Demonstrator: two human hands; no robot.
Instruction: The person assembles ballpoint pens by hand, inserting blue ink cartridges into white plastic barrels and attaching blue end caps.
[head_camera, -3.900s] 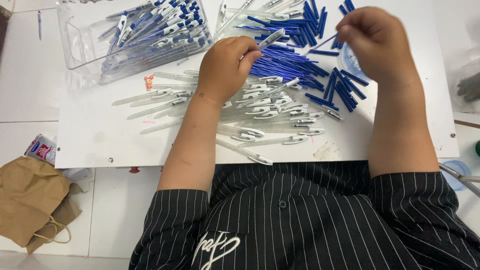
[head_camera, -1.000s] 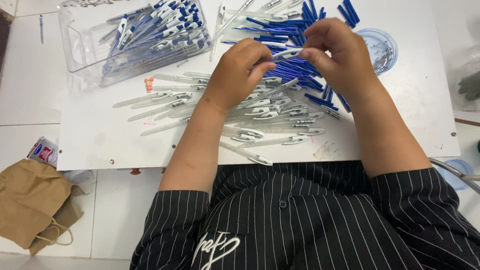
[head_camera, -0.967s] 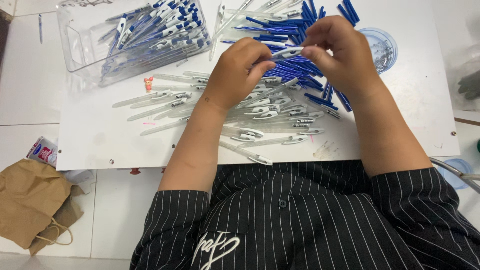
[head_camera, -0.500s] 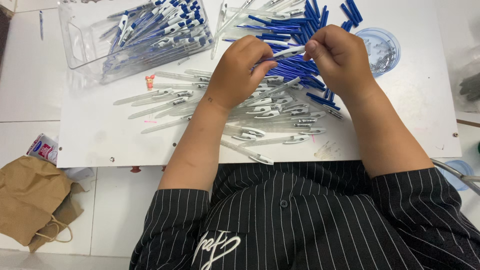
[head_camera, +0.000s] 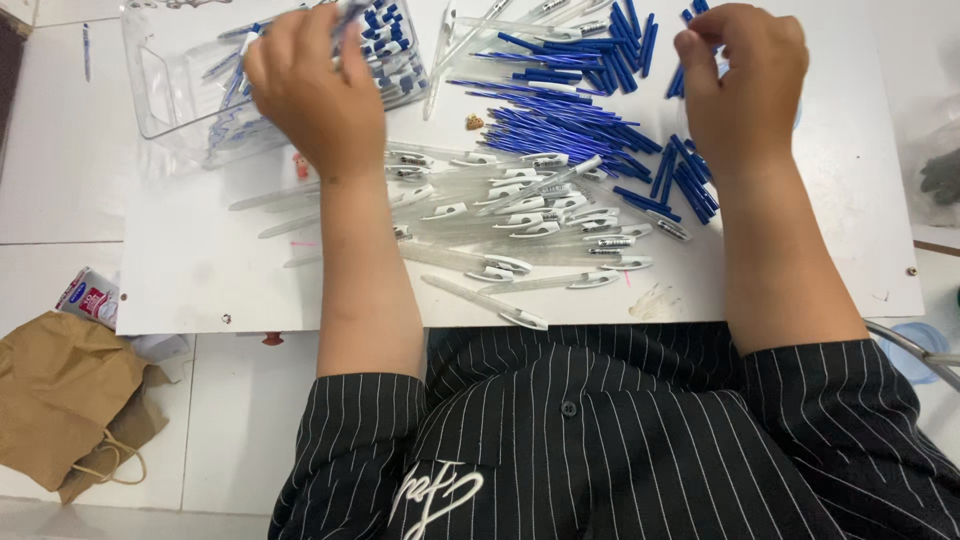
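2 hands (head_camera: 310, 90) apart, pen (head_camera: 352, 10) in left fingers over tray (head_camera: 160, 90)

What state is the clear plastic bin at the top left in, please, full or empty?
Partly full: blue-capped pens lie inside the clear bin.

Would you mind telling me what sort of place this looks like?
Probably a small hand-assembly workstation for pens: a white board strewn with clear pen barrels and blue refills, and a clear plastic bin of finished pens under the left hand.
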